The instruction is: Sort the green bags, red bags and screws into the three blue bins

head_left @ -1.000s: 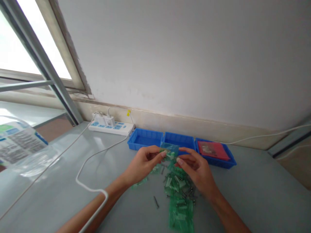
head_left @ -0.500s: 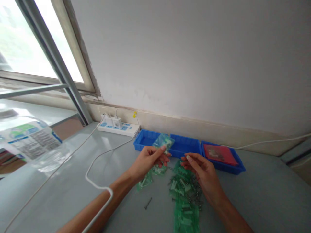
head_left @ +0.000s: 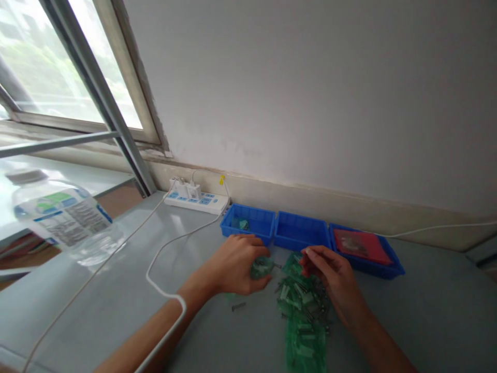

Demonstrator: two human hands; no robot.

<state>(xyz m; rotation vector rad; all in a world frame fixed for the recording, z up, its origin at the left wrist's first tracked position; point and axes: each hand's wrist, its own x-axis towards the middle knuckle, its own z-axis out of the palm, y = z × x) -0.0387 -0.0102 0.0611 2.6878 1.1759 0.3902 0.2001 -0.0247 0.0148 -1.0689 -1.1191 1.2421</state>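
Observation:
My left hand (head_left: 240, 265) is low over the table, thumb and fingers apart around a small green plastic bag (head_left: 262, 267); the fingers partly hide it. My right hand (head_left: 324, 272) has its thumb and fingertips pinched together above the top of a green bag pile (head_left: 298, 295). Whatever the pinch holds, if anything, cannot be made out. Screws and pale pieces show in and around the pile, and a strip of green bags (head_left: 305, 347) runs toward me. Another small bag (head_left: 243, 224) lies in the left blue tray (head_left: 264, 213). A loose screw (head_left: 238, 306) rests below my left hand.
A middle blue tray (head_left: 301, 233) and a right blue tray (head_left: 388, 273) holding a red packet (head_left: 361, 247) stand along the wall. A white power strip (head_left: 198, 202) sits behind left. A white cable (head_left: 166, 294) crosses my left forearm; a clear bottle (head_left: 70, 217) is at left.
The small bag from my left hand now lies in the left tray. My left hand has moved down to another bag on the table. My right hand stays near the pile, still pinched.

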